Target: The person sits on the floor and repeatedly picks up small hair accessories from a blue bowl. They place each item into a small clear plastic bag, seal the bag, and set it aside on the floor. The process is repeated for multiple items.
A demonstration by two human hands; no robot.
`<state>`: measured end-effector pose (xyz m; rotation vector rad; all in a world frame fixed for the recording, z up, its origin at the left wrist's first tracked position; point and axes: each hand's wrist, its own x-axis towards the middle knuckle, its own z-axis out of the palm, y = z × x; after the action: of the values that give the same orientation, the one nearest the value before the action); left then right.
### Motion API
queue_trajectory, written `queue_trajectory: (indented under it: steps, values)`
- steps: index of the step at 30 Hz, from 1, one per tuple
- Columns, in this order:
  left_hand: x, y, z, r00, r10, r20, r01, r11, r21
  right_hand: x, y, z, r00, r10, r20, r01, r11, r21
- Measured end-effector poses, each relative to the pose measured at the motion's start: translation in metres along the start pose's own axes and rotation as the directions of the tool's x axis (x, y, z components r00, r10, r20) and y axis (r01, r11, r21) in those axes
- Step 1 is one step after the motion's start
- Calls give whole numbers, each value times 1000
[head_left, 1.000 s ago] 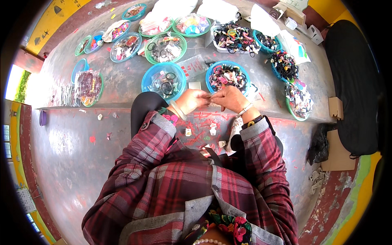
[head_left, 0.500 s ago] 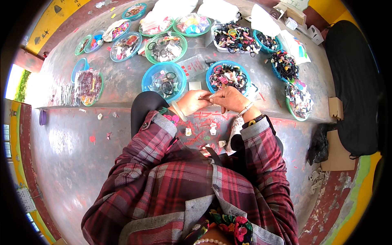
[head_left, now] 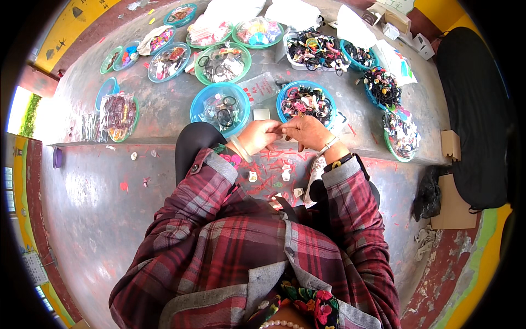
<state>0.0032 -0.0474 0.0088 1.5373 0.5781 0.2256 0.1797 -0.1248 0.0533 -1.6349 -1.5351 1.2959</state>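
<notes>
My left hand [head_left: 259, 136] and my right hand [head_left: 307, 131] meet in front of my chest, fingertips pinched together on a small item too tiny to make out. Both sleeves are red plaid. Just beyond my hands lie a blue bowl of dark hair ties [head_left: 220, 109] on the left and a blue bowl of mixed coloured hair bands [head_left: 307, 101] on the right. A small white card [head_left: 261, 114] lies between the bowls.
Several more green and blue bowls of hair accessories [head_left: 222, 62] ring the grey concrete ledge, with white bags [head_left: 236, 8] at the back. Paper scraps and small packets [head_left: 285, 172] litter the floor by my knees. A black bag [head_left: 471, 109] and cardboard [head_left: 455, 203] lie at right.
My hands stay together at the same spot; the fingers shift slightly around the small item. Nothing else has moved.
</notes>
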Motion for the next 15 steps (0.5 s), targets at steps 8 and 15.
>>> queue_trajectory:
  steps: [8, 15]
  values:
    - [2, -5, 1, 999, -30, 27, 32, 997, -75, 2, 2, 2, 998, -67, 11, 68, 997, -46]
    - [3, -3, -3, 996, -81, -29, 72, 971, -229, 3, 2, 1, 967, -191, -167, 114, 915, -387]
